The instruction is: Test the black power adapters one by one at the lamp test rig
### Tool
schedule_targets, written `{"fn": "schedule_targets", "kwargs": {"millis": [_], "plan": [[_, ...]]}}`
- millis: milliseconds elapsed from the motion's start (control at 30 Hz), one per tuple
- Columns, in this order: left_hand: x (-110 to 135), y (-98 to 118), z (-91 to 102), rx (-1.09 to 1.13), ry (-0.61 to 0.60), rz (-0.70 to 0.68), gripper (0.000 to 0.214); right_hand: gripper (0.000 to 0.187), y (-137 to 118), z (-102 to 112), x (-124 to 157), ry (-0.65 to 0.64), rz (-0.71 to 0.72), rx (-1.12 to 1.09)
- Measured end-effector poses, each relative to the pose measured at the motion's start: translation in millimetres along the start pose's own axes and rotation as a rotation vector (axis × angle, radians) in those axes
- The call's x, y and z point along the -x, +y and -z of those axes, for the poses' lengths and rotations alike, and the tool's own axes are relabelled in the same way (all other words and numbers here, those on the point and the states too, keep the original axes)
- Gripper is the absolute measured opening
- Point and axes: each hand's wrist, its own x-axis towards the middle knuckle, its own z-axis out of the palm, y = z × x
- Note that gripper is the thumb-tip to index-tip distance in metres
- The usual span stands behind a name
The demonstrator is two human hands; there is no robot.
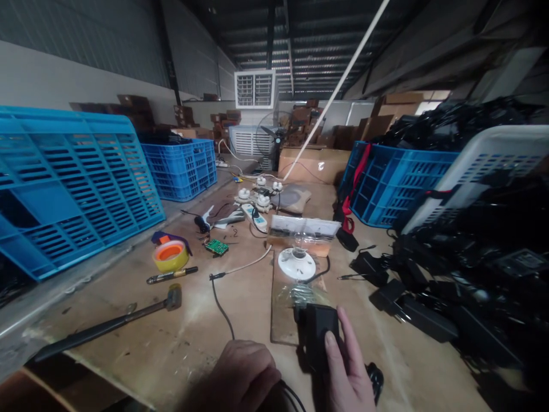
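Note:
In my right hand (350,369) is a black power adapter (319,335), gripped along its right side with the thumb on top. My left hand (246,372) is closed around a thin black cable (222,309), which emerges above the fist; another stretch of cable shows at its lower right. The cable's far end meets a pale cable (253,264) at a small black connector (217,276). Beyond the adapter, clear plastic wrap (302,294) lies on a flat board (281,326). A white round lamp holder (297,264) stands in front of a small plastic-covered box (304,229).
Black adapters (424,320) pile up at right beside a white crate (476,154) and a blue crate (398,177). On the left lie a hammer (115,319), a marker pen (172,275), yellow tape (170,256) and a green circuit board (217,246). A power strip (254,217) sits farther back.

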Motion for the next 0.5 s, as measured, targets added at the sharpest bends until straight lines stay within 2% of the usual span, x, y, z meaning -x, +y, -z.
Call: {"fn": "schedule_targets", "kwargs": {"millis": [67,133,233,300,333,367,500], "plan": [[0,-7,-3.9,0.022,-0.001,-0.031,0.029,0.071,-12,15,-3,-0.005,-0.004,0.033],[0,-15,-7.7,0.044,-0.013,-0.067,0.031,0.065,-26,50,-19,-0.016,0.055,0.201],[-1,-24,-12.2,0.061,-0.069,-0.116,0.03,0.053,-53,122,-57,-0.03,0.281,0.753],[-3,-28,-13.4,0.058,-0.085,-0.154,0.031,0.045,-71,151,-83,-0.006,0.455,1.152],[-4,-29,-13.4,0.052,-0.077,-0.178,0.033,0.042,-77,154,-94,-0.017,0.509,1.25],[-5,-30,-12.9,0.047,-0.063,-0.209,0.034,0.039,-81,150,-105,-0.089,0.532,1.272],[-11,-35,-9.3,0.023,-0.035,-0.329,0.036,0.028,-78,91,-145,-0.166,0.569,1.213]]}}
